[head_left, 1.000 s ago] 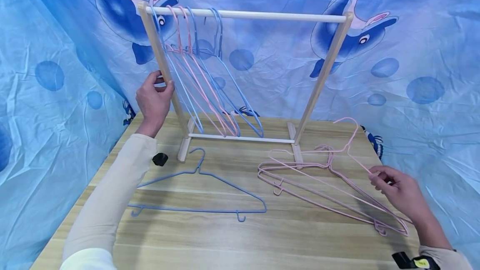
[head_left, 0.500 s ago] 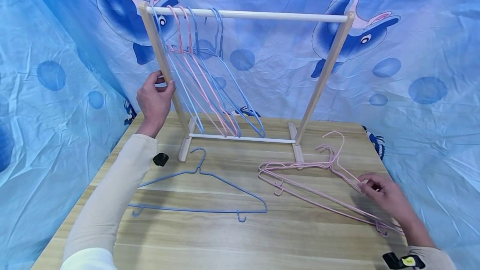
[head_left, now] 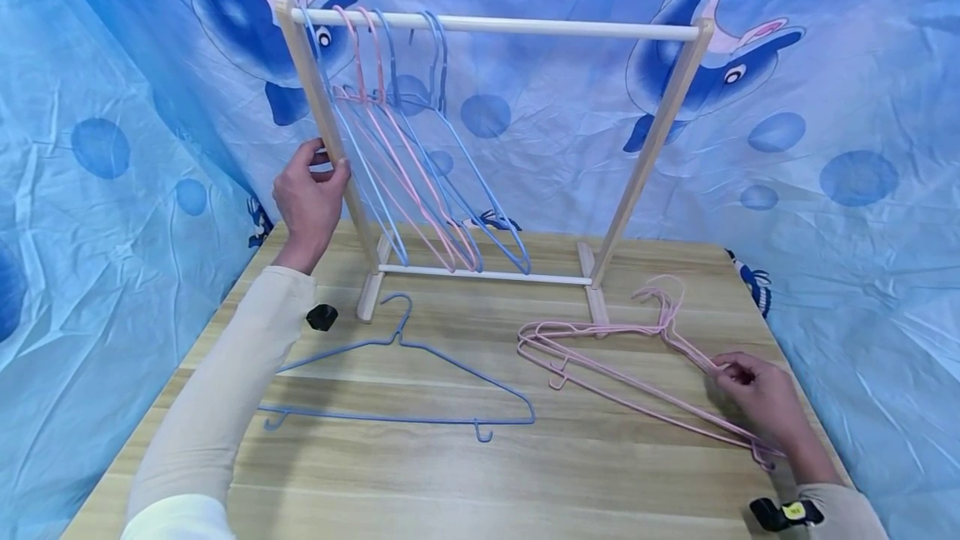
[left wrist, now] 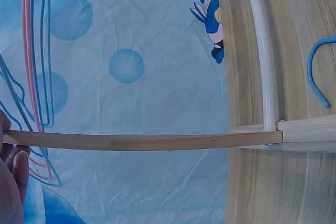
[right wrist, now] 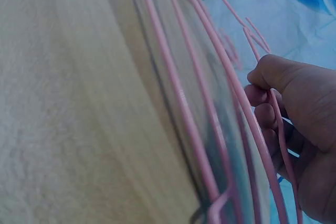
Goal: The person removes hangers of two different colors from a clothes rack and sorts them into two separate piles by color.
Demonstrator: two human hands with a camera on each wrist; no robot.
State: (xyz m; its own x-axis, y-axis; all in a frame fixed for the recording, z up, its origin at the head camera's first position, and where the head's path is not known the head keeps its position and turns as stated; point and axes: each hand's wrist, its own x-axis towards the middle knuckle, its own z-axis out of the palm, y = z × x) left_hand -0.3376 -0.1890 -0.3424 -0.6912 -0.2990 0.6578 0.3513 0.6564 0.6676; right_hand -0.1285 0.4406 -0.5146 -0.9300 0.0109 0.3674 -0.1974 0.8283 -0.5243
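My left hand (head_left: 311, 198) grips the left wooden post (head_left: 330, 127) of a small clothes rack, thumb in front and fingers behind, about halfway up. In the left wrist view that post (left wrist: 142, 140) runs sideways from the fingers to its foot. At the right of the table, my right hand (head_left: 761, 394) pinches the shoulder of a pink hanger (right wrist: 281, 124) between thumb and fingers. This hanger overlaps other pink hangers (head_left: 600, 372) lying on the table. A blue hanger (head_left: 397, 419) lies flat in front of the rack, its left end hidden by my left forearm.
Several blue and pink hangers (head_left: 408, 165) hang from the left part of the white top rail (head_left: 525, 25). A white lower bar (head_left: 487, 275) joins the feet. The right post (head_left: 651, 148) stands behind the pink hangers. A blue dolphin-print cloth (head_left: 540, 148) surrounds the table (head_left: 420, 490).
My right hand has moved left and slightly down with the pink hanger, lowering it onto the other pink ones. My left hand stays on the post.
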